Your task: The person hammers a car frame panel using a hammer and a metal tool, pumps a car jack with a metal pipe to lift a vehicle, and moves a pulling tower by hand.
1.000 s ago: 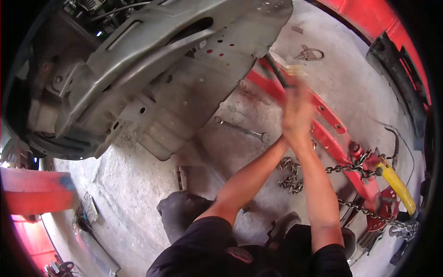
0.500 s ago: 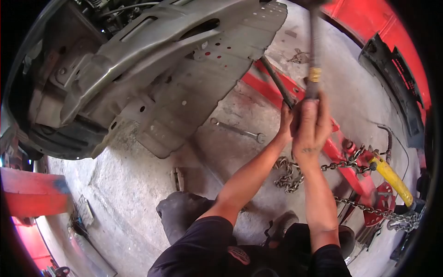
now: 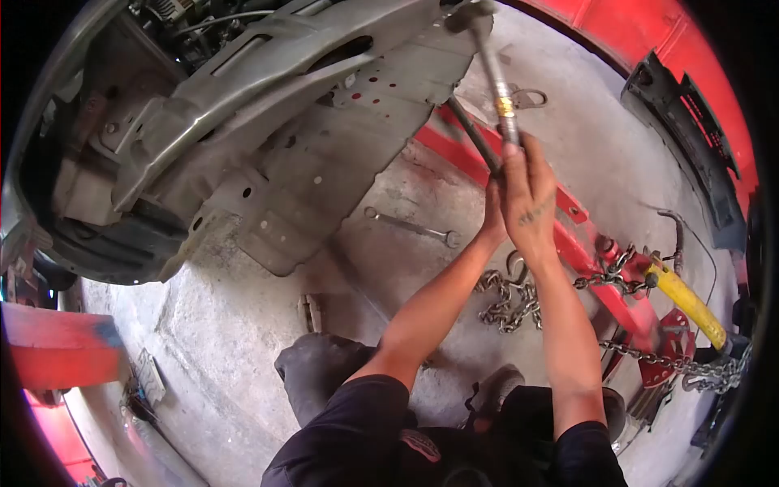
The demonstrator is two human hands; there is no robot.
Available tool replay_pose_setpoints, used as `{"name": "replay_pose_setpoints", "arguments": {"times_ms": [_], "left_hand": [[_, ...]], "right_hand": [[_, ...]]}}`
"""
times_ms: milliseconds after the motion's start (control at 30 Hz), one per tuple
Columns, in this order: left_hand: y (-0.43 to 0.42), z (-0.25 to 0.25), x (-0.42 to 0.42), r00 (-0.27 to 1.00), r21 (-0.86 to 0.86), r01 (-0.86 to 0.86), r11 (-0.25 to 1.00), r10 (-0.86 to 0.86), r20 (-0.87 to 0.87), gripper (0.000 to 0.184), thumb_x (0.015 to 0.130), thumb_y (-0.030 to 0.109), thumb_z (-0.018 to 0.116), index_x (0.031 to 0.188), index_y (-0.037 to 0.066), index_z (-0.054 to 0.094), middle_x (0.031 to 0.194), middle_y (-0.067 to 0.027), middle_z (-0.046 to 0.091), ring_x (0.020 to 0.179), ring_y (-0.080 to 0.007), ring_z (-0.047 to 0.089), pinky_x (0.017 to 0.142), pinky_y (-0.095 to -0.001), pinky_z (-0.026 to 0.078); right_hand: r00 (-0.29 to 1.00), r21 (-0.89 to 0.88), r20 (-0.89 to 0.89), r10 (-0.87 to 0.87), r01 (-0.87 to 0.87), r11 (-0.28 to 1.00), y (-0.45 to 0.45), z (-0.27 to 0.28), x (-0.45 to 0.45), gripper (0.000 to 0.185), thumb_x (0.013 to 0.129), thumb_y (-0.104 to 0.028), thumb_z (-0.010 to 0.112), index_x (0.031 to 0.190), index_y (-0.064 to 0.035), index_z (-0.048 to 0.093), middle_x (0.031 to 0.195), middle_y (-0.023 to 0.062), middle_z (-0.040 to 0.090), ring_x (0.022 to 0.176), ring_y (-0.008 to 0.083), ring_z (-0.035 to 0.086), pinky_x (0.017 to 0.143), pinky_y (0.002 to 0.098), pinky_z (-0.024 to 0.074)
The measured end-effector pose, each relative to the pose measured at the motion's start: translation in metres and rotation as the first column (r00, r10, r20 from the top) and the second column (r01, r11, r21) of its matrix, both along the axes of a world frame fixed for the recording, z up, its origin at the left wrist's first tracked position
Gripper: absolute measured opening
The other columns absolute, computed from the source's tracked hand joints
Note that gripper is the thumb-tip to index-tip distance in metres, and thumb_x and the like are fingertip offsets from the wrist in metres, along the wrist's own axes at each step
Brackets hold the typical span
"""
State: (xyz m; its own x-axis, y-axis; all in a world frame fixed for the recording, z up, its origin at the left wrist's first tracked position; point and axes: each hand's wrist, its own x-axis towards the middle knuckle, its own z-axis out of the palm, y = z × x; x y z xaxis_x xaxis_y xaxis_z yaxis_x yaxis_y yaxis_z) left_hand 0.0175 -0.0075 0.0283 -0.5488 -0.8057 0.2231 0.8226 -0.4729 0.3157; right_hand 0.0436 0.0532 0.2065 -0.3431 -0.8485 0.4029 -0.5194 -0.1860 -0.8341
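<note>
My right hand [image 3: 531, 199] is closed around the handle of a hammer [image 3: 497, 85]. Its dark head is near the top of the view, by the edge of the grey sheet-metal panel [image 3: 324, 174], and a yellow band circles the shaft. Partly hidden behind that hand, my left hand [image 3: 492, 213] grips the lower end of a dark metal bar [image 3: 474, 136]. The bar slants up and left, its far end at the panel's right edge; whether it touches I cannot tell. The panel belongs to a vehicle's underbody with a grey frame member [image 3: 203, 114].
A combination wrench [image 3: 412, 227] lies on the concrete floor [image 3: 235, 349]. Right of my forearms are a chain [image 3: 510, 304], a red steel beam [image 3: 580, 260] and a yellow cylinder [image 3: 688, 304]. A black plastic part [image 3: 682, 146] leans against a red surface. A red object [image 3: 61, 349] stands left.
The hammer and my right hand have swung left, bringing the hammer head into view near the panel. My left hand still holds the bar, slightly further left in view.
</note>
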Motion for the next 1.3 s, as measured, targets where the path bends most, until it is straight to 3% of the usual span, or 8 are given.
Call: {"name": "replay_pose_setpoints", "arguments": {"times_ms": [200, 300, 400, 600, 733, 833, 1000, 1300], "left_hand": [[-0.002, -0.001, -0.001, 1.000, 0.004, -0.015, 1.000, 0.015, 0.015, 0.014, 0.100, 0.026, 0.054, 0.097, 0.013, 0.054, 0.075, 0.0067, 0.047, 0.067, -0.0064, 0.050, 0.059, -0.0272, 0.044], [0.001, -0.004, 0.001, 0.999, 0.004, -0.015, 1.000, 0.015, 0.030, 0.013, 0.100, 0.024, 0.055, 0.096, 0.012, 0.054, 0.075, 0.0070, 0.047, 0.067, -0.0060, 0.050, 0.059, -0.0270, 0.044], [0.004, -0.007, 0.005, 0.998, 0.005, -0.035, 0.999, 0.034, 0.046, 0.012, 0.099, 0.022, 0.056, 0.095, 0.012, 0.054, 0.074, 0.0073, 0.046, 0.066, -0.0057, 0.049, 0.059, -0.0268, 0.043], [-0.006, -0.006, 0.002, 0.996, 0.046, -0.080, 0.996, 0.078, 0.040, 0.010, 0.098, 0.019, 0.058, 0.093, 0.011, 0.054, 0.073, 0.0079, 0.046, 0.065, -0.0050, 0.049, 0.058, -0.0265, 0.043], [-0.014, 0.001, -0.006, 0.882, -0.053, -0.316, 0.947, 0.314, 0.351, 0.014, 0.096, 0.017, 0.062, 0.089, 0.012, 0.051, 0.073, 0.0079, 0.046, 0.066, -0.0048, 0.049, 0.058, -0.0267, 0.043], [-0.002, 0.043, 0.005, 0.750, -0.097, -0.352, 0.931, 0.342, 0.566, 0.016, 0.093, 0.017, 0.064, 0.095, 0.009, 0.049, 0.080, 0.0038, 0.052, 0.067, -0.0059, 0.051, 0.058, -0.0271, 0.043], [0.000, 0.034, 0.002, 0.715, -0.078, -0.413, 0.907, 0.376, 0.590, 0.024, 0.093, 0.017, 0.063, 0.109, 0.003, 0.052, 0.087, -0.0014, 0.058, 0.068, -0.0081, 0.055, 0.058, -0.0282, 0.045], [-0.002, 0.031, 0.003, 0.771, -0.093, -0.385, 0.918, 0.376, 0.514, 0.025, 0.094, 0.015, 0.064, 0.115, 0.005, 0.053, 0.108, -0.0024, 0.058, 0.098, -0.0108, 0.057, 0.082, -0.0287, 0.047]], "right_hand": [[0.983, -0.292, -0.022, -0.184, 0.170, 0.941, -0.013, -0.012, 0.004, 0.035, 0.104, -0.025, 0.047, 0.126, 0.0018, 0.054, 0.075, 0.0070, 0.060, 0.068, 0.0173, 0.059, 0.058, 0.0307, 0.0456], [0.838, 0.380, -0.535, 0.108, 0.125, 0.917, -0.038, -0.063, -0.004, 0.037, 0.102, -0.031, 0.049, 0.127, -0.0042, 0.056, 0.097, 0.0215, 0.070, 0.104, 0.0431, 0.065, 0.096, 0.0637, 0.0382], [0.915, 0.391, -0.390, 0.103, 0.064, 0.918, -0.026, -0.029, 0.023, 0.039, 0.102, -0.035, 0.050, 0.127, -0.0075, 0.057, 0.095, 0.0192, 0.070, 0.102, 0.0436, 0.065, 0.100, 0.0723, 0.0268], [0.992, 0.132, -0.123, -0.034, 0.050, 0.990, -0.005, -0.042, -0.007, 0.037, 0.101, -0.031, 0.054, 0.122, -0.0009, 0.060, 0.080, 0.0146, 0.063, 0.076, 0.0237, 0.063, 0.078, 0.0417, 0.0492], [0.993, 0.121, 0.101, -0.066, 0.053, 0.991, -0.022, -0.068, -0.051, 0.039, 0.102, -0.030, 0.054, 0.118, 0.0049, 0.060, 0.074, 0.0056, 0.057, 0.069, 0.0115, 0.052, 0.061, 0.0295, 0.0435], [0.993, 0.195, 0.027, -0.116, 0.109, 0.975, -0.033, -0.029, -0.056, 0.041, 0.101, -0.031, 0.053, 0.118, 0.0055, 0.061, 0.082, 0.0255, 0.066, 0.079, 0.0303, 0.068, 0.070, 0.0435, 0.0487], [0.982, 0.000, -0.140, -0.129, 0.130, 0.991, -0.081, -0.041, -0.055, 0.039, 0.102, -0.032, 0.051, 0.122, -0.0004, 0.061, 0.094, 0.0281, 0.068, 0.091, 0.0456, 0.065, 0.078, 0.0489, 0.0492], [0.941, 0.227, -0.339, -0.016, 0.098, 0.969, -0.090, -0.046, -0.061, 0.043, 0.102, -0.034, 0.049, 0.123, 0.0014, 0.060, 0.103, 0.0291, 0.067, 0.100, 0.0474, 0.062, 0.088, 0.0475, 0.0477]]}}
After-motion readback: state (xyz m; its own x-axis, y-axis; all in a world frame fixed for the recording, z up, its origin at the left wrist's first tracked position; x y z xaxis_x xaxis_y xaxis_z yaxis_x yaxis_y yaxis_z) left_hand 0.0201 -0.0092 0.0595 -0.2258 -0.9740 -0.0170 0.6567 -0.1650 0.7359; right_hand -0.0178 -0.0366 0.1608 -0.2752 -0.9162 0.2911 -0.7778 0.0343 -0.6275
